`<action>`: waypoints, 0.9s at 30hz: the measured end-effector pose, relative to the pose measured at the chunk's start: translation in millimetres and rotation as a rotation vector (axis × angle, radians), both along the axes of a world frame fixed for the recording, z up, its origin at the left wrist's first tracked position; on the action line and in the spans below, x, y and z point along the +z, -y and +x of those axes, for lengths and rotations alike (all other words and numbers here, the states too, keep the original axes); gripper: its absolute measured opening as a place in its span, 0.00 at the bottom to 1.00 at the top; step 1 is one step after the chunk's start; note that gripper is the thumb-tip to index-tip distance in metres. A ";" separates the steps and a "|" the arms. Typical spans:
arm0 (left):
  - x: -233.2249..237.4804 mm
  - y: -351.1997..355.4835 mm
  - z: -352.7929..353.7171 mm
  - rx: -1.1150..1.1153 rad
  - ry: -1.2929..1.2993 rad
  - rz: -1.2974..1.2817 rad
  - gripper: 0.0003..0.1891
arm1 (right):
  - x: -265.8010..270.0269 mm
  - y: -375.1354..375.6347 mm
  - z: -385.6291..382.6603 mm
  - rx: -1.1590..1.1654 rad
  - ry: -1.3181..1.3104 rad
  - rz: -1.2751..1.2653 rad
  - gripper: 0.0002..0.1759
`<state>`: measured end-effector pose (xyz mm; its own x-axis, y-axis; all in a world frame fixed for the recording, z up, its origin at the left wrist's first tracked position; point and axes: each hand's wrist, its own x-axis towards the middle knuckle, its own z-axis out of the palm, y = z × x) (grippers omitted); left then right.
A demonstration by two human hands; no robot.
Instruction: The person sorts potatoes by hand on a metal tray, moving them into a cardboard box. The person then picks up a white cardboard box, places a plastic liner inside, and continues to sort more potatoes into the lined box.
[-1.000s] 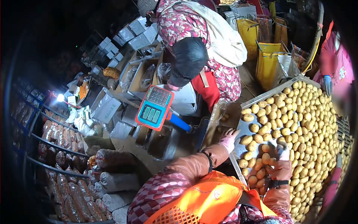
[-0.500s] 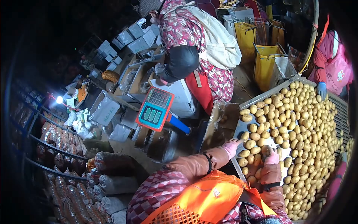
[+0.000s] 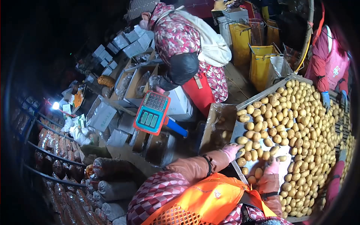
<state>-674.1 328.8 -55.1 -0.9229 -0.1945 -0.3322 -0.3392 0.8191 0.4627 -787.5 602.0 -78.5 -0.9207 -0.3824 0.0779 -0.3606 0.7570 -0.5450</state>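
Note:
Many potatoes (image 3: 300, 138) lie spread over a wooden-edged sorting table (image 3: 262, 94) on the right. My left hand (image 3: 231, 150), in a pink glove with bare fingertips, rests at the table's left edge, its fingers stretched toward the nearest potatoes. Farther right, my right hand (image 3: 272, 167) reaches over the pale sheet (image 3: 284, 151), close beside a few potatoes. Its fingers are partly hidden, and whether they hold a potato cannot be made out. An open plastic-lined box (image 3: 216, 125) stands just beyond my left hand.
A scale display (image 3: 152, 112) on a blue post stands left of the table. Behind it a person (image 3: 180, 41) bends over boxes. Another person (image 3: 330, 67) with blue gloves works across the table. Yellow bags (image 3: 260, 67) stand behind. Filled bags (image 3: 112, 168) lie lower left.
Potatoes near my hands have shifted, and more of the lower sheet is covered differently. My right hand is slightly lower. The person across the table now shows two blue gloves over the potatoes.

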 end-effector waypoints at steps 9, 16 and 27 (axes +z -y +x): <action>5.9 -17.7 -7.1 -0.177 -0.059 0.018 0.32 | -61.2 4.7 -38.8 -0.085 0.910 -0.898 0.18; 35.4 -51.7 -16.9 -0.188 -0.076 0.021 0.40 | -20.7 19.9 -22.9 -0.178 1.021 -1.094 0.21; -36.6 -33.1 -14.6 0.010 -0.084 0.252 0.26 | 31.2 63.5 18.9 0.086 1.607 -0.793 0.37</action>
<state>-688.7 361.9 -91.6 -0.9477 -0.1247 -0.2937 -0.2986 0.6711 0.6786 -768.6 538.5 -47.3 -0.2533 -0.7486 -0.6128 0.8144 0.1769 -0.5527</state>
